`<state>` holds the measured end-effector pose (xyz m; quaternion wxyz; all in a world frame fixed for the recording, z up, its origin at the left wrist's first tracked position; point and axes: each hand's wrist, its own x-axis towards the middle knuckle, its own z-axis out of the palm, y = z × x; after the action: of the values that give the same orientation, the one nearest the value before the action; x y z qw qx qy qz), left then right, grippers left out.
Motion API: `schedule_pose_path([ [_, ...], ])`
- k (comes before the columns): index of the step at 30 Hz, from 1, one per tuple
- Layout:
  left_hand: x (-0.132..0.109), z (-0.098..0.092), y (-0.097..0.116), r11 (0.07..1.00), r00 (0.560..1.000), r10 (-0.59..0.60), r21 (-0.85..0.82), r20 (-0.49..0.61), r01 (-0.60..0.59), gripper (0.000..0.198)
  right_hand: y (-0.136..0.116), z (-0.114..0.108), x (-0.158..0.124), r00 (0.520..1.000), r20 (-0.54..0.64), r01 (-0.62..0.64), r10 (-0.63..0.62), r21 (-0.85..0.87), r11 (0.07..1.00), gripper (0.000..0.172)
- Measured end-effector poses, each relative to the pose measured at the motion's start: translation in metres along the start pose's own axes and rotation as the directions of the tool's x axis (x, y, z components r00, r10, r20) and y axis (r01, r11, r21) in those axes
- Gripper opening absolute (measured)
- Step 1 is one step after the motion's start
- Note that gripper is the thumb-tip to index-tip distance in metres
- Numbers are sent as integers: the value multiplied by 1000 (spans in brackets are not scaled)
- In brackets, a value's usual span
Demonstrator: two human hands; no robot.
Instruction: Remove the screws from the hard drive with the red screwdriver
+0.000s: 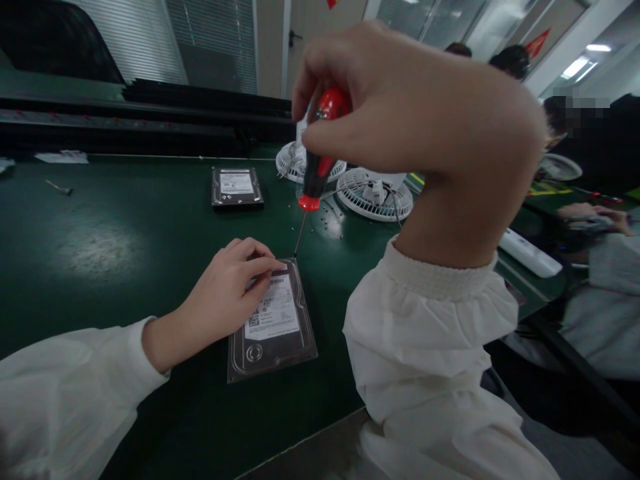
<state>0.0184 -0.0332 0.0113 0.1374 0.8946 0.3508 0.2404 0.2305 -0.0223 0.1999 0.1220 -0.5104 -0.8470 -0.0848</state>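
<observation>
On the desk (pixel 125 300), the left hand (pixel 230 287), loosely open, rests on the hard drive (pixel 283 347); too light a press could let it swivel. The right hand's (pixel 370 100) grip is wrapped round the screwdriver (pixel 320 160), tip at the drive's far corner; its slant might make it slip and jab a finger. Scattered screws (pixel 312 231), if knocked, could roll away.

The dark green table (pixel 165 280) carries a hard drive (pixel 277 320) toward its front edge, a second hard drive (pixel 237 187) farther back, two white round grilles (pixel 370 208), scattered small pieces (pixel 341 237) (too tiny to identify) and a white scrap (pixel 63 157) far left.
</observation>
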Motion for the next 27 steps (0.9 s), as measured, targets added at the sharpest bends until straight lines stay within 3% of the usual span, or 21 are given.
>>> schedule_pose_path([
  [10,1,0,2,999,999,36,40,22,-37,35,-3,2,0,1000,26,0,0,8,1000,41],
  [27,4,-7,9,936,979,165,293,117,-193,39,-7,-2,-1,1000,12,20,-20,-4,1000,35],
])
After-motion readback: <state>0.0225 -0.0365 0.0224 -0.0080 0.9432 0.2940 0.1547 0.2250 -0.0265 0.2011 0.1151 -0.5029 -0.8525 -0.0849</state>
